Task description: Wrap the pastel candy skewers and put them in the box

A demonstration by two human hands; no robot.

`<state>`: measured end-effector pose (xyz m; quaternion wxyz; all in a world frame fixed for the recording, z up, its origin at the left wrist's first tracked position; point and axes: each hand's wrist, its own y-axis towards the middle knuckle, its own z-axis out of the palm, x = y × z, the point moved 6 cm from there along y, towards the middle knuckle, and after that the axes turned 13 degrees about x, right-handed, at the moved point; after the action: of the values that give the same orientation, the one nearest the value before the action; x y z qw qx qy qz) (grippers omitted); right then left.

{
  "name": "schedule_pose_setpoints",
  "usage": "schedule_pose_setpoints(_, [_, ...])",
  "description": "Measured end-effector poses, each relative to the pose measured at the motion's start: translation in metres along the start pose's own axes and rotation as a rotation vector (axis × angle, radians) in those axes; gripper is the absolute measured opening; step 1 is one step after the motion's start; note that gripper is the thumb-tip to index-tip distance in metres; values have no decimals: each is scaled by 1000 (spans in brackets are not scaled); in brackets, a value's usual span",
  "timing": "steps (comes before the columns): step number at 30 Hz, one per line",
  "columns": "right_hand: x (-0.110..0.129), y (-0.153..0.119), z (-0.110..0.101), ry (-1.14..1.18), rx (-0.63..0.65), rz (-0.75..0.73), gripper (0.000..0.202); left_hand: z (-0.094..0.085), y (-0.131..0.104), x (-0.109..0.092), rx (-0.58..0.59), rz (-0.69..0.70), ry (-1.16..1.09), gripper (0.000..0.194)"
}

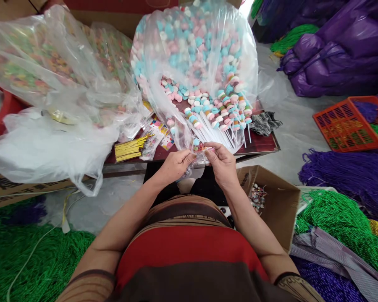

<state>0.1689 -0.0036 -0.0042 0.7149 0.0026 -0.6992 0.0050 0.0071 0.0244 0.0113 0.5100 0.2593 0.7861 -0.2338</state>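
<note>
Both hands meet at the front edge of the table: the left hand and the right hand each pinch the clear wrapper between thumb and fingers. The wrapper is just at that edge, in front of the person's lap, with multicoloured candy showing at its top; the far part overlaps the view of a big bag, so whether it touches the bag I cannot tell. Below the hands a narrow gap lies between table edge and torso, while beyond them the bag and sticks crowd close.

White sticks with skewered pink, blue, white and brown sweets fan toward the edge, some ends reaching over it. The big bag of pink, blue and white candy stands open behind them. Left of the wrapper lie printed packets and a bundle of gold ties, then a white plastic bag drooping over the edge, with bags of orange and green candy behind. A grey crumpled cloth sits near the right corner of the dark red table.

Beside the right forearm, an open cardboard box stands below table level. Grey floor separates the table from an orange basket, purple bundles and heaped green strands.
</note>
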Motion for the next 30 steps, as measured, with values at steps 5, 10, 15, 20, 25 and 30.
schedule_pose_setpoints(5, [12,4,10,-113,-11,10,42,0,-4,5,-7,-47,-139,50])
schedule_pose_setpoints(10, [22,25,17,-213,38,52,51,-23,-6,2,-166,50,61,58])
schedule_pose_setpoints(15, [26,44,30,-138,226,4,52,-36,-10,4,-267,94,191,58])
schedule_pose_setpoints(20, [28,49,26,-276,127,-56,44,-36,-14,16,-310,46,58,44])
schedule_pose_setpoints(25, [24,73,-1,-663,-46,-77,36,-42,-17,35,-398,91,-258,44])
schedule_pose_setpoints(30, [9,97,2,-1242,45,42,32,-48,-18,45,-454,161,-413,46])
